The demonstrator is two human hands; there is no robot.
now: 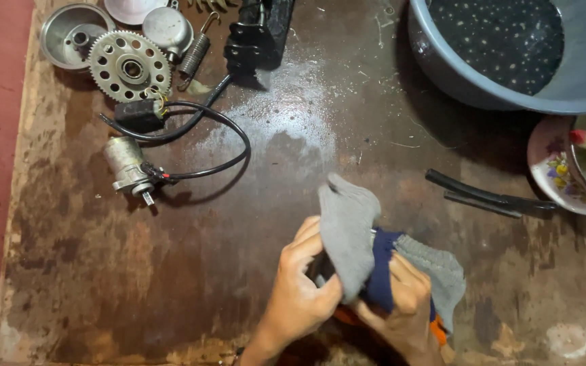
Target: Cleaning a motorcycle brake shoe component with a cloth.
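Low in the middle of the head view, my left hand point(298, 291) and my right hand point(401, 308) are wrapped together around a grey knitted rag point(348, 227) with a dark blue band point(382, 271). The cloth folds over a small dark part that is mostly hidden between my fingers. A bit of orange point(440, 330) shows under my right hand. Both hands are closed on the cloth above a stained brown wooden board point(137, 271).
At the far left lie a small grey starter motor with black cable point(127, 169), a toothed sprocket point(130, 66), a metal drum point(69, 34) and a spring point(194, 54). A blue basin of dark liquid point(510, 47), a flowered dish point(561, 166) and black pliers point(490, 198) sit on the right.
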